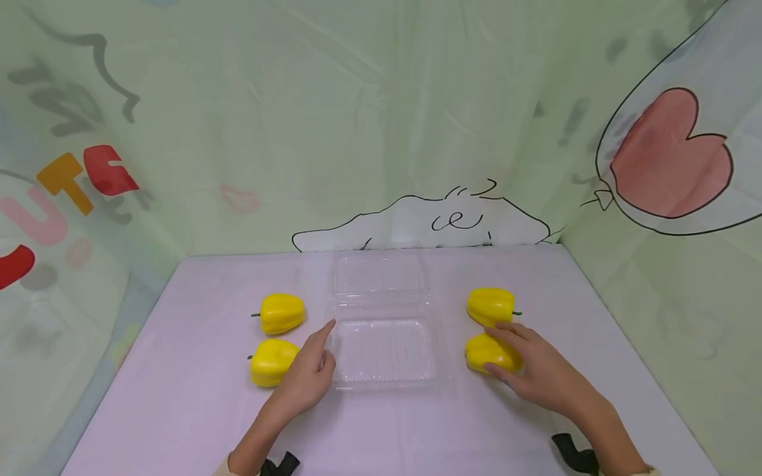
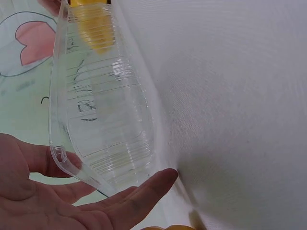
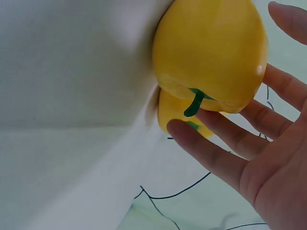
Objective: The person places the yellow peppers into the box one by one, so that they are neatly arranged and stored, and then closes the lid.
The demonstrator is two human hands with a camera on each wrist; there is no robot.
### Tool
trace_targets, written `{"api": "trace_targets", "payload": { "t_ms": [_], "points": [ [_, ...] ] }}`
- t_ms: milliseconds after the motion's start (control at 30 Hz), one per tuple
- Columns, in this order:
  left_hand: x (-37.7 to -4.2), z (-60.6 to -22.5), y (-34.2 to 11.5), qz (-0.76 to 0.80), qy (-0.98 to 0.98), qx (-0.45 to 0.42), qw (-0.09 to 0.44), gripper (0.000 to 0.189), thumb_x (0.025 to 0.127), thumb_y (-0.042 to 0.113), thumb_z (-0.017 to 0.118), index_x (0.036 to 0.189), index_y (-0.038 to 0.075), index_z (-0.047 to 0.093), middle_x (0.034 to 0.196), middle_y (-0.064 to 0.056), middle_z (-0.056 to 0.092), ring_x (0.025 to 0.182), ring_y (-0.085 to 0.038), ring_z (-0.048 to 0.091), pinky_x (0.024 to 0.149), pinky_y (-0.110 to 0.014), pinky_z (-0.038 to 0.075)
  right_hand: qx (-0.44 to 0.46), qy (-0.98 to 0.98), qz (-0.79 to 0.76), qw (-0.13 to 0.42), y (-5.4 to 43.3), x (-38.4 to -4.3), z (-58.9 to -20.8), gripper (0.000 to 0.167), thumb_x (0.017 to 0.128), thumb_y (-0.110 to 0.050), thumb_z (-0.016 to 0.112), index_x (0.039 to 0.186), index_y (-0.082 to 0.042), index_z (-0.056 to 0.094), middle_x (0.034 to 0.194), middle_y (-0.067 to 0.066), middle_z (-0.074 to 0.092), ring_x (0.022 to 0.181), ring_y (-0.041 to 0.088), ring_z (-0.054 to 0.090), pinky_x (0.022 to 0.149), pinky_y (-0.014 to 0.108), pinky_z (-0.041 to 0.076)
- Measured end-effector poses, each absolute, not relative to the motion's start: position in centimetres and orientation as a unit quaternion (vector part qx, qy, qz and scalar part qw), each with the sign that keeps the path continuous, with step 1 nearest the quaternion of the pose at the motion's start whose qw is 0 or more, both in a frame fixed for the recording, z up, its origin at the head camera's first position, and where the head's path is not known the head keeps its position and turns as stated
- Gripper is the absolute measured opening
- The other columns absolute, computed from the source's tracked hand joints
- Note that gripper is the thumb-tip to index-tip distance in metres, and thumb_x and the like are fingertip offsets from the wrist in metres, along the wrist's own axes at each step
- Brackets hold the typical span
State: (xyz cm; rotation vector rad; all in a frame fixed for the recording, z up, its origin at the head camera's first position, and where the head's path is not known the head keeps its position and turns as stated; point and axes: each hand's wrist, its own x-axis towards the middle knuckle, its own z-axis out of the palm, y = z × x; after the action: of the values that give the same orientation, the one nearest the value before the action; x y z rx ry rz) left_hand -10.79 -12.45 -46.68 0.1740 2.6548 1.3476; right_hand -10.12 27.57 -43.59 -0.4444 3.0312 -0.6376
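Observation:
A clear plastic clamshell container (image 1: 383,350) lies unfolded in the middle of the table, its lid (image 1: 378,274) toward the back. My left hand (image 1: 309,373) is at the container's left edge, fingers extended; in the left wrist view some fingers (image 2: 139,199) reach along its wall. My right hand (image 1: 538,363) spreads around the nearer right yellow bell pepper (image 1: 491,352). The right wrist view shows the thumb apart from this pepper (image 3: 211,52), with the fingers (image 3: 211,153) loosely extended beside its green stem. Another yellow bell pepper (image 1: 491,305) lies just behind it.
Two more yellow bell peppers (image 1: 282,313) lie left of the container, the nearer one (image 1: 270,362) partly behind my left hand. A pale cloth covers the table (image 1: 381,436). Printed curtains (image 1: 357,132) stand at the back and sides. Black straps (image 1: 576,455) show near both wrists.

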Motion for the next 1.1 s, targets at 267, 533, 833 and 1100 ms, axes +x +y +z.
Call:
{"api": "trace_targets", "payload": {
  "t_ms": [267, 533, 833, 1100],
  "points": [
    [-10.8, -46.5, -12.6, 0.452, 0.885, 0.06, 0.089, 0.062, 0.107, 0.005, 0.041, 0.168, 0.007, 0.027, 0.17, -0.021, 0.036, 0.159, -0.041, 0.035, 0.128, -0.064, 0.032, -0.148, 0.959, -0.243, 0.008, 28.3, -10.4, -44.0, 0.064, 0.089, -0.031, 0.085, 0.144, -0.007, 0.063, 0.149, 0.022, 0.059, 0.135, 0.047, 0.059, 0.107, 0.065, 0.054],
    [-10.8, -46.3, -12.7, 0.464, 0.879, 0.051, 0.102, 0.063, 0.109, 0.009, 0.036, 0.17, 0.01, 0.022, 0.173, -0.019, 0.032, 0.163, -0.041, 0.028, 0.13, -0.066, 0.024, -0.148, 0.948, -0.28, 0.026, 28.9, -10.4, -44.1, 0.07, 0.087, -0.033, 0.087, 0.146, -0.009, 0.06, 0.152, 0.023, 0.056, 0.134, 0.05, 0.058, 0.086, 0.052, 0.065],
    [-10.6, -46.2, -12.7, 0.466, 0.877, 0.041, 0.111, 0.062, 0.109, 0.012, 0.035, 0.17, 0.011, 0.022, 0.17, -0.021, 0.038, 0.16, -0.043, 0.033, 0.129, -0.068, 0.026, -0.158, 0.945, -0.285, 0.032, 29.2, -10.5, -44.4, 0.072, 0.084, -0.021, 0.089, 0.148, -0.008, 0.058, 0.153, 0.025, 0.054, 0.135, 0.051, 0.056, 0.089, 0.057, 0.064],
    [-10.9, -46.1, -13.0, 0.46, 0.88, 0.041, 0.111, 0.06, 0.109, 0.011, 0.035, 0.168, 0.01, 0.027, 0.163, -0.023, 0.047, 0.155, -0.045, 0.041, 0.126, -0.068, 0.032, -0.159, 0.945, -0.285, 0.029, 29.4, -10.5, -44.8, 0.073, 0.084, -0.018, 0.088, 0.149, -0.008, 0.056, 0.153, 0.024, 0.053, 0.134, 0.05, 0.057, 0.089, 0.055, 0.064]
  ]
}}
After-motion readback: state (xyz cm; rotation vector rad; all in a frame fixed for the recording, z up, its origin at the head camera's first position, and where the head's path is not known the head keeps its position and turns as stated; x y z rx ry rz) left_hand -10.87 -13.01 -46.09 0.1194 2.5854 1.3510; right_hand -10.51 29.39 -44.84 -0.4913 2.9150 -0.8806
